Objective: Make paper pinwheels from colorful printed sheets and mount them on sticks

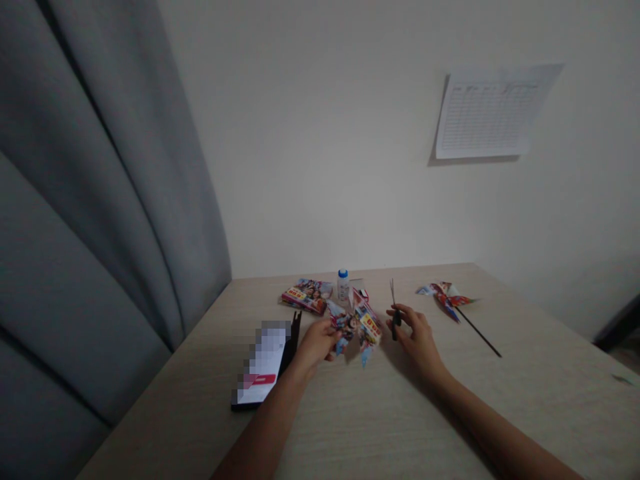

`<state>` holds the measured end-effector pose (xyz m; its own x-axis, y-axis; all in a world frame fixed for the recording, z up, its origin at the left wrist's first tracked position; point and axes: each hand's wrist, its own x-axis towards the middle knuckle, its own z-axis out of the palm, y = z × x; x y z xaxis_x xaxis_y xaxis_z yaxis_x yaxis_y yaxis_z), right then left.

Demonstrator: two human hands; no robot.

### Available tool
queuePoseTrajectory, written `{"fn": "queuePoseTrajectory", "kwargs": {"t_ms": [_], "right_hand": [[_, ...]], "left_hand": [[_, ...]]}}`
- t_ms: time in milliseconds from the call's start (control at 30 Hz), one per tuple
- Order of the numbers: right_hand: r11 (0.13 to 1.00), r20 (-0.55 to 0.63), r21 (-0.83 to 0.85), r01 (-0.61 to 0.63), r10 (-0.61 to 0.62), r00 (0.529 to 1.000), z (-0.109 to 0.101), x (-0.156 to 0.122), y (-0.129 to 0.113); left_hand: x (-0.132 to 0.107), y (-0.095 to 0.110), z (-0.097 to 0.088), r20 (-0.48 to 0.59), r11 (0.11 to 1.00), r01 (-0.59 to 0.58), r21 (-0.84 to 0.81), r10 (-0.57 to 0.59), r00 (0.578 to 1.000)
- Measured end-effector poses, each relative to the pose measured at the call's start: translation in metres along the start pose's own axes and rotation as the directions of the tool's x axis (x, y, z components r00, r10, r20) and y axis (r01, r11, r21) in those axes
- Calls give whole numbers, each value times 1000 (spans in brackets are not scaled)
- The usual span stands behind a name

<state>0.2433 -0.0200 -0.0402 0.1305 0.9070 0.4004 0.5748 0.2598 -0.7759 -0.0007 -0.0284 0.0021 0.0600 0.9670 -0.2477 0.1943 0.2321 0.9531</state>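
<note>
Your left hand (316, 343) pinches unmounted cut paper (347, 325), your right hand (419, 335) grips a black-handled tool (397, 317), and one pinwheel (446, 299) seems finished at right.

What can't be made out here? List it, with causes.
Head view throughout:
Phone screen: blocky pixels cover part.
Wall sheet: writing too small and blurred.
Bottle label: too small to read.
Tool in the right hand: too dark and small to identify.
Printed paper: gripped edge covered by the left hand.
Dark object: cut off by the picture's right edge.
</note>
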Motion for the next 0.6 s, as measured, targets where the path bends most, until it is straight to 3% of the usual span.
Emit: {"fn": "queuePoseTrajectory", "kwargs": {"t_ms": [200, 467, 600], "right_hand": [[999, 69, -19, -30, 31, 997, 6, 1, 6], [983, 124, -185, 19, 4, 992, 6, 0, 6], [982, 158, -186, 25, 5, 987, 6, -1, 2]], "left_hand": [[0, -4, 1, 98, 1000, -31, 7, 30, 995], [3, -3, 1, 63, 997, -72, 10, 71, 995], [6, -4, 1, 26, 992, -121, 33, 120, 992]]}}
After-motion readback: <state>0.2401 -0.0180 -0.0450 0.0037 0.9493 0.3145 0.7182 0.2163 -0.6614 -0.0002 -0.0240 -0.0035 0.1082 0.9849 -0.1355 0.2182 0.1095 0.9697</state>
